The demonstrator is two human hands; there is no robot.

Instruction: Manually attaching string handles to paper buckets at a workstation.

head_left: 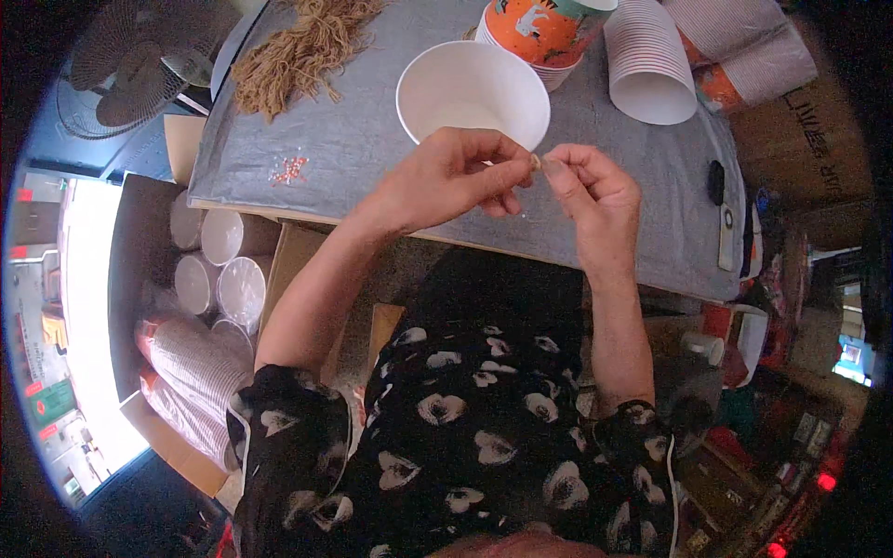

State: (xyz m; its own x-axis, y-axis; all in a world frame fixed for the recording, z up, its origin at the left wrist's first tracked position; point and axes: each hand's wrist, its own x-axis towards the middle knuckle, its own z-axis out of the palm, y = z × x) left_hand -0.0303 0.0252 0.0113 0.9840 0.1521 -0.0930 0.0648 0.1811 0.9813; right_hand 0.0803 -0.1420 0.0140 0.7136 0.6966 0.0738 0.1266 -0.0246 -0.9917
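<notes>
In front of me, at the table's near edge, my left hand [456, 177] and my right hand [603, 195] meet fingertip to fingertip. Between them is a small tan piece [536, 162], perhaps the end of a twine; it is too small to be sure. Both hands are closed in a pinch on it. Just beyond my left hand stands a white paper bucket [470, 84], its open mouth toward me. A loose bundle of brown twine [302, 60] lies at the far left. Left of my hand is a little heap of orange and white bits [290, 169].
Orange printed buckets [539, 33] and a stack of white ones [651, 65] stand at the back. Wrapped bucket stacks [744, 56] lie far right, near a black-handled tool [716, 183]. A carton [149, 307] with more bucket stacks [191, 358] sits left below the grey-covered table [372, 112].
</notes>
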